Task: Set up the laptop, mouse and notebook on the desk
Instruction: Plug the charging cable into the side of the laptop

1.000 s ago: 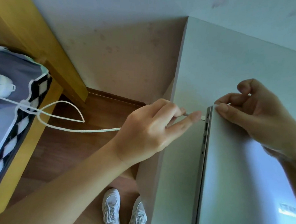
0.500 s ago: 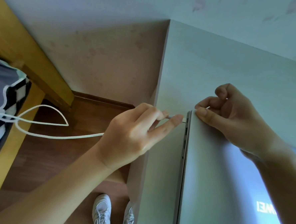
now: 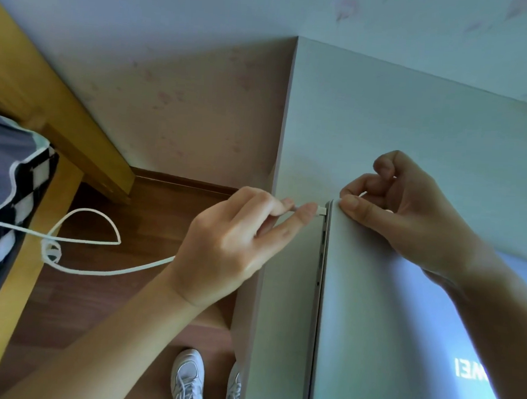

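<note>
Laptop (image 3: 403, 315) closed, flat at desk (image 3: 384, 114) left edge, near back left corner. Left hand (image 3: 231, 243) pinches plug (image 3: 321, 209) of white cable (image 3: 103, 271), plug tip at laptop's side, probably part-seated; port itself hard to see. Right hand (image 3: 409, 208) curled, fingertip pressing lid corner, steadying. Risk: angled push jams plug or slides laptop; slack cable loop off desk could snag, tug plug out.

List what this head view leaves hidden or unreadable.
- Plug: whether it is seated in the laptop; left hand fingers cover it.
- Laptop logo: cut off by the right forearm.
- Cable: far end lost at the left edge.
- Mouse, notebook: out of frame.
</note>
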`<action>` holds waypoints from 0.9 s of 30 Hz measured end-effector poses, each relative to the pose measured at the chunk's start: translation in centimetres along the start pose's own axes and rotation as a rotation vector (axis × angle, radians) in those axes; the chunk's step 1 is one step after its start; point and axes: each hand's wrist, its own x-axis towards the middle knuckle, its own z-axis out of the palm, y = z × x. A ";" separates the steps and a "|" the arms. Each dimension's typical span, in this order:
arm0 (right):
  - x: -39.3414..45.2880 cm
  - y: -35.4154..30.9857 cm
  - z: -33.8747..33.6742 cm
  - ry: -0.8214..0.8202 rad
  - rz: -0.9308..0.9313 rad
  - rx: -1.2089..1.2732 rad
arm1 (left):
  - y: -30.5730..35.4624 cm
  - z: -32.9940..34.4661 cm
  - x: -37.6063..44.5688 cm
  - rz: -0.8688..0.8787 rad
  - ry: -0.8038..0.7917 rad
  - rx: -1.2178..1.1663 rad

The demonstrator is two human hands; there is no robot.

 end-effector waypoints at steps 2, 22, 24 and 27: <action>0.1 0.0 -0.1 0.005 0.001 0.001 | -0.1 0.0 -0.1 0.013 -0.003 -0.002; 0.1 0.7 0.6 0.028 -0.014 -0.063 | -0.5 0.2 -1.0 0.035 -0.039 -0.033; 0.1 1.0 0.7 0.041 -0.026 -0.093 | -0.4 0.2 -0.9 0.036 -0.040 -0.036; 0.2 1.9 1.3 0.082 -0.026 -0.201 | -0.7 0.5 -1.2 0.041 -0.063 -0.051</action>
